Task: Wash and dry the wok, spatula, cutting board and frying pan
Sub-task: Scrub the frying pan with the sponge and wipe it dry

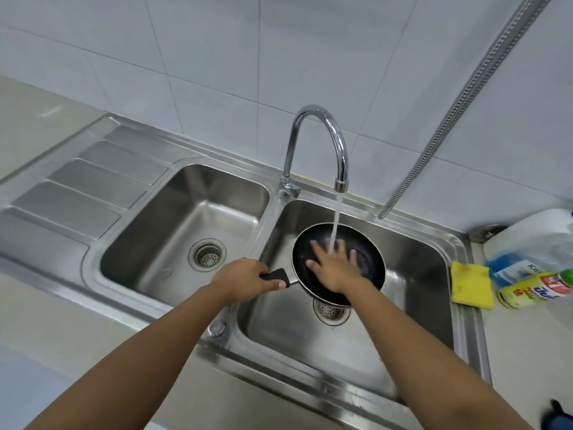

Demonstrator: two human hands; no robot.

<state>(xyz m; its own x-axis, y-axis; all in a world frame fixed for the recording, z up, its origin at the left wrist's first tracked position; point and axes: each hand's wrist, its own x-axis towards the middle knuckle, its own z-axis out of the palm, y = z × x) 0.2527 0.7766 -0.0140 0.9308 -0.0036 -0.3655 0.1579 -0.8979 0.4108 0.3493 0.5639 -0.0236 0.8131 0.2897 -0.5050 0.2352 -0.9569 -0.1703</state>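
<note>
A black frying pan (369, 262) is held over the right sink basin (412, 274), tilted toward me. My left hand (245, 279) grips its black handle at the divider between the basins. My right hand (333, 263) lies flat inside the pan with fingers spread, pressing on the dark surface. Water runs from the chrome tap (322, 144) onto the pan and my right fingers. The wok, spatula and cutting board are not in view.
The left basin (186, 218) holds only its drain, with a ribbed draining board (86, 187) to its left. On the right counter lie a yellow sponge (471, 285), a detergent bottle (533, 290) and a plastic bag (527, 259). A metal hose (465, 100) hangs along the wall.
</note>
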